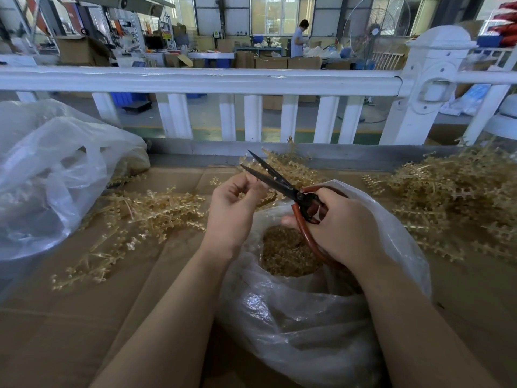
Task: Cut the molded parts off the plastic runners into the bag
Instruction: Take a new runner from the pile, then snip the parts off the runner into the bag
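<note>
My right hand [340,224] grips the red-brown handles of black scissors [270,175], whose blades stand apart and point up-left. My left hand [237,203] pinches a thin, pale plastic runner piece [265,184] at the blades; the piece is small and hard to make out. Both hands hover over a clear plastic bag [307,317] whose mouth shows a heap of small tan cut parts [288,253]. Tan runners with parts lie in piles on the cardboard: one at the left [151,211], one behind the hands [291,166], a big one at the right [453,197].
A large crumpled clear bag [53,169] sits at the left on the cardboard-covered table [84,317]. A white railing [201,79] runs along the table's far edge. Beyond it a person [299,37] stands among boxes on the factory floor.
</note>
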Motion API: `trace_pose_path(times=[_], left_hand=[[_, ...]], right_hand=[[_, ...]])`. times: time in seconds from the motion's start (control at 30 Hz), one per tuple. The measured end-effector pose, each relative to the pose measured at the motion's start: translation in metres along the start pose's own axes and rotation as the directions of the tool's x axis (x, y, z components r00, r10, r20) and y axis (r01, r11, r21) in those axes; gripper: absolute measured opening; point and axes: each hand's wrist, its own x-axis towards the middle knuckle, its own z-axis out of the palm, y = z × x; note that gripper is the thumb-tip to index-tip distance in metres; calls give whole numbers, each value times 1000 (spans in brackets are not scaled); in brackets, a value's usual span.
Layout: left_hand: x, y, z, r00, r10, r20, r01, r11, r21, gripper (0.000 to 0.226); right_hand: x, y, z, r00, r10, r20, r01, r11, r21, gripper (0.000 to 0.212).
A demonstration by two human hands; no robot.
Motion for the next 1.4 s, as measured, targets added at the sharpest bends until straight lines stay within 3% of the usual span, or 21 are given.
trace_pose_path(times=[0.23, 0.47, 0.67, 0.93, 1.4], left_hand=[[1, -2, -1, 1000, 15, 9, -15, 998, -61, 13], [2, -4, -4, 996, 13, 83, -13, 1000, 5, 21], [2, -2, -3, 993, -15, 115, 16, 1000, -13, 15], [1, -1, -1, 991, -5, 131, 10, 999, -31, 17], [0, -2, 0, 997, 75, -8, -75, 995, -62, 12]], right_hand=[[0, 0, 0, 1000, 0, 0, 0, 999, 44, 69], [0, -1, 0, 999, -27, -19, 27, 1000, -4, 63], [0, -3, 0, 1000, -27, -10, 27, 1000, -5, 75], [-1, -4, -2, 1000, -14, 11, 13, 998, 56, 73], [0, -6, -3, 998, -1, 66, -3, 998, 64, 81]])
